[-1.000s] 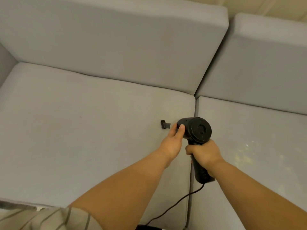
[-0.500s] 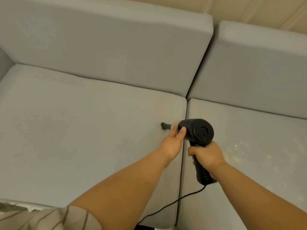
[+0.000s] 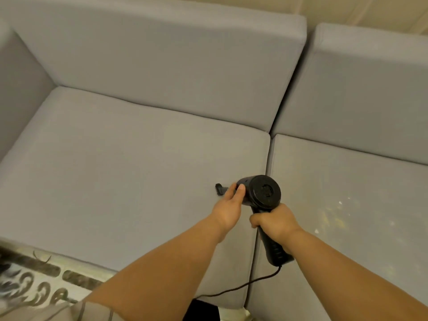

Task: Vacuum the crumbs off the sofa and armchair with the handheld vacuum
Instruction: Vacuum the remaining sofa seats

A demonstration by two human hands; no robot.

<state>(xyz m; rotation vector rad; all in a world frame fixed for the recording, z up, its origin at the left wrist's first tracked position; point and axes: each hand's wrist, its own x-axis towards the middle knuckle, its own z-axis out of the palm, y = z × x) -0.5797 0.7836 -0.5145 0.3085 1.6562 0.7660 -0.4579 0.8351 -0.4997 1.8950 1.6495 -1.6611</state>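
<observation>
Black handheld vacuum (image 3: 259, 193): right hand (image 3: 275, 222) fingers round handle, left hand (image 3: 228, 208) fingers clasping barrel.

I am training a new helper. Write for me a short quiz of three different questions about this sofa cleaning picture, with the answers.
1. True or false: the right hand grips the handle of the handheld vacuum.
2. Which seat cushion shows pale crumbs? A) the left one B) the right one
3. Fill in: the nozzle touches the ____ seat cushion.

Key: 1 true; 2 B; 3 left. The left hand holds the vacuum's barrel.
</observation>
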